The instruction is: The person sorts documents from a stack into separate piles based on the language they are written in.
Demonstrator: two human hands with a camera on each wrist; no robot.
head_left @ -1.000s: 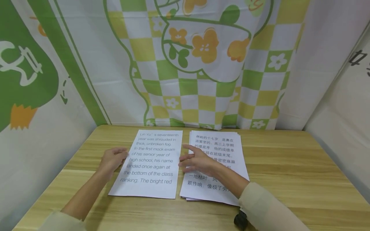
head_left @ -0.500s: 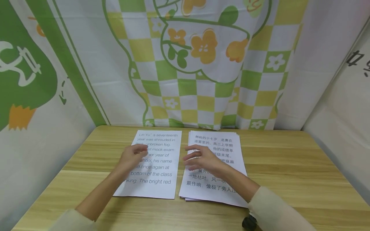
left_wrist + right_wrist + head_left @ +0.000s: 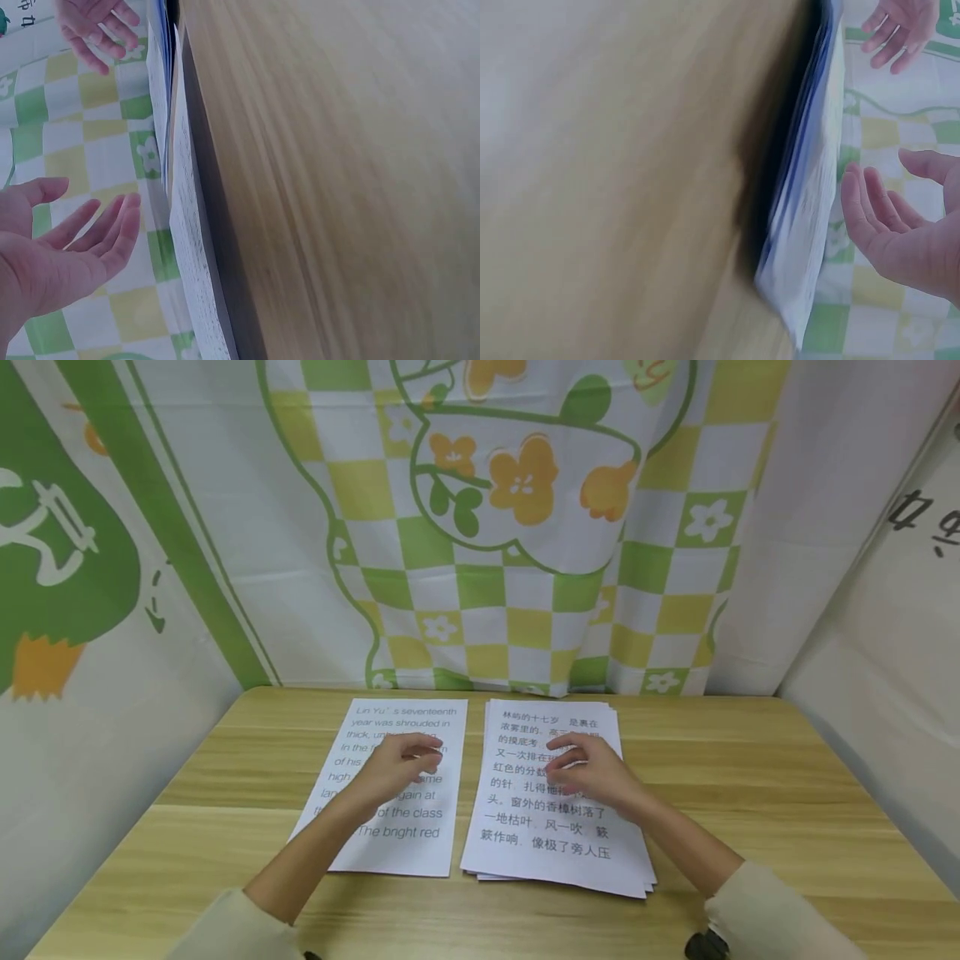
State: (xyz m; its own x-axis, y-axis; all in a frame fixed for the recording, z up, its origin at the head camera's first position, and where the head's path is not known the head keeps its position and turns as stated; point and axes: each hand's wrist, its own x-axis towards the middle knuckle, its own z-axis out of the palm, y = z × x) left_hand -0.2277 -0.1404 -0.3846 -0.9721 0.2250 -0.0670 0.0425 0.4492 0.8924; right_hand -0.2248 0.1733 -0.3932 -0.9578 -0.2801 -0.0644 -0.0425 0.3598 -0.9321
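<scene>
A white sheet printed with English text [image 3: 423,852] lies on the left. Beside it, across a narrow gap, is an uneven stack of white sheets [image 3: 540,864], its top page printed in Chinese. My left hand [image 3: 397,768] hovers over the English sheet, fingers loosely bent and holding nothing. Above the stack hangs my right hand [image 3: 600,772], also with nothing in its relaxed fingers. In the left wrist view the left hand [image 3: 67,255] is apart from the paper. The right wrist view has the right hand [image 3: 907,232] clear of the stack's thick edge [image 3: 802,180].
Both papers rest on a light wooden table [image 3: 750,793]. A green and yellow checked curtain [image 3: 510,593] hangs behind its far edge, with pale printed cloth [image 3: 885,652] along the sides. A small black object [image 3: 707,945] sits at the right sleeve.
My left hand has moved right, from the English sheet's left edge to over its middle. My right hand has drawn back rightward from the gap over the stack. The papers stay in place.
</scene>
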